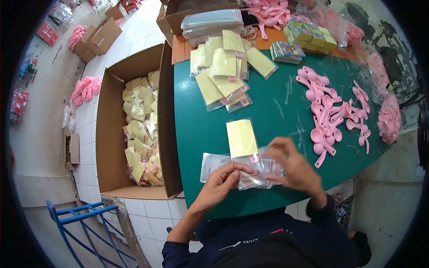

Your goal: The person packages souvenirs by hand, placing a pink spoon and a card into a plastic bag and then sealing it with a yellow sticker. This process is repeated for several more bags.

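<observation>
My left hand (222, 179) is closed, its thumb and fingers pinching the lower end of a clear plastic bag (248, 180). A pale yellow card (241, 138) shows through the upper part of this bag, with a bit of pink below it. To the right, my right hand (295, 169) is slightly blurred, its thumb and fingers apart around the bag's right side. I cannot see anything held in it. Flat clear bags (213, 166) lie beneath on the green table (201, 134). Pink spoons (325, 109) are piled to the right.
Filled bags with yellow cards (223, 62) are heaped at the table's back. Behind them lie a stack of clear bags (212, 22) and small card bundles (287, 51). A deep cardboard box (109, 147) of filled bags stands left. A blue metal frame (85, 212) is at lower left.
</observation>
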The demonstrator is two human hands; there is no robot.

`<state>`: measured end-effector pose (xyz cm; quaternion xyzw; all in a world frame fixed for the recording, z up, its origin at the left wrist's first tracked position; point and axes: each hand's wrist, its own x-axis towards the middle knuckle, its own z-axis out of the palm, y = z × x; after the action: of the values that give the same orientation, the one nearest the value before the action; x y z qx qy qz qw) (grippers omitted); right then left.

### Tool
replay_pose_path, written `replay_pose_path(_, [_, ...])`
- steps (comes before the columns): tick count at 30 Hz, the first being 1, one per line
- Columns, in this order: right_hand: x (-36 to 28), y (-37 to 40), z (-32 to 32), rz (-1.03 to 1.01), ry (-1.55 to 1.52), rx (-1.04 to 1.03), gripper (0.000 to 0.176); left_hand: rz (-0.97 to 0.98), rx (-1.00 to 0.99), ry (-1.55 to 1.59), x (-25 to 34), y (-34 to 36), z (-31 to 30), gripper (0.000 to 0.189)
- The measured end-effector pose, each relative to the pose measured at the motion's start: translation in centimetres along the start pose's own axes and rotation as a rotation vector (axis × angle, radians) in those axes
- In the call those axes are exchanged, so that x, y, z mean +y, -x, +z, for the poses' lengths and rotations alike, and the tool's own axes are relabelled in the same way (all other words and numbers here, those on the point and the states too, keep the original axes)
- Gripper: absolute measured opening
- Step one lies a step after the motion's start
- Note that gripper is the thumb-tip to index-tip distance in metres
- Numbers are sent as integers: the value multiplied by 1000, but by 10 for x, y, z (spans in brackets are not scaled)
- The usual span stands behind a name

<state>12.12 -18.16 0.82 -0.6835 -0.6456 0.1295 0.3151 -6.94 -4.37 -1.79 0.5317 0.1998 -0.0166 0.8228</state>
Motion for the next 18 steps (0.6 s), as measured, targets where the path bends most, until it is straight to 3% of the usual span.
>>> replay_pose_path(4, [-4, 5, 29, -2, -38, 124, 33, -68, 17, 25, 7, 17, 6, 25])
replay_pose_path(7, [-3, 8, 24, -27, -178, 69, 23, -27, 119, 121, 0, 29, -2, 22])
replay_pose_path(12, [-8, 16, 21, 50, -307, 0, 20, 235, 298, -620, -13, 24, 12, 21])
replay_pose_path(16, [-15, 22, 21, 228, -395, -24, 14, 308, 405, -712, -21, 24, 19, 12])
replay_pose_path(18, [-18, 29, 29, 421, -629, 24, 10, 322, 407, -631, -22, 24, 23, 11])
